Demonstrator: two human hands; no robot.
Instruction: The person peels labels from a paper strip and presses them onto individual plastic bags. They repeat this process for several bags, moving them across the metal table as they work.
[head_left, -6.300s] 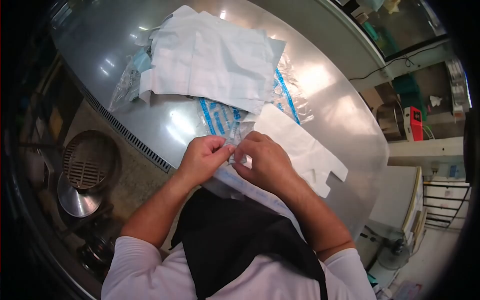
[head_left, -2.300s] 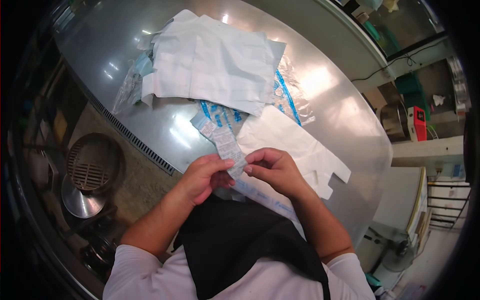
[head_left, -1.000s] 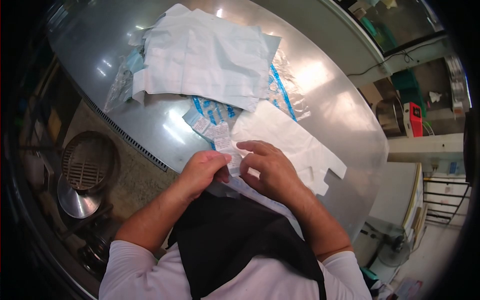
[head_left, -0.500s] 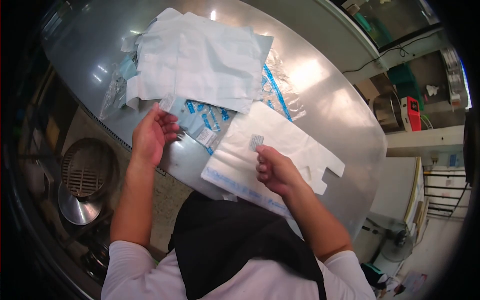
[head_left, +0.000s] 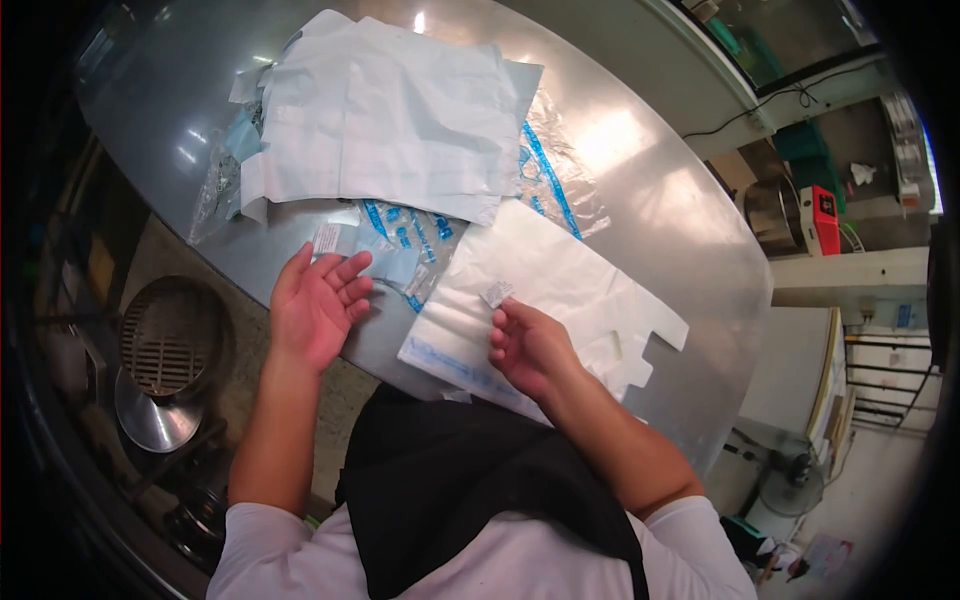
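Note:
My right hand (head_left: 535,348) pinches a small printed label (head_left: 494,293) between thumb and fingertips. Under it lies a flat white plastic carrier bag (head_left: 570,270) with cut-out handles and a blue-printed edge. Palm up, my left hand (head_left: 318,312) is open over the near table edge, its fingers spread. Just beyond its fingertips is another small printed label (head_left: 326,238), by the clear plastic wrapper (head_left: 420,235) with blue print. Farther back, a stack of pale bluish-white plastic bags (head_left: 390,115) covers part of that wrapper.
Everything rests on a shiny steel table (head_left: 690,230) with a curved edge. Below left on the floor side are a round slatted metal basket (head_left: 170,335) and a metal lid (head_left: 158,415). A fan (head_left: 790,490) stands at the lower right, and a red device (head_left: 822,215) sits on a shelf.
My left hand has drawn back toward me and opened, leaving the label beyond its fingertips. My right hand has shifted slightly left with its label, which is now turned differently.

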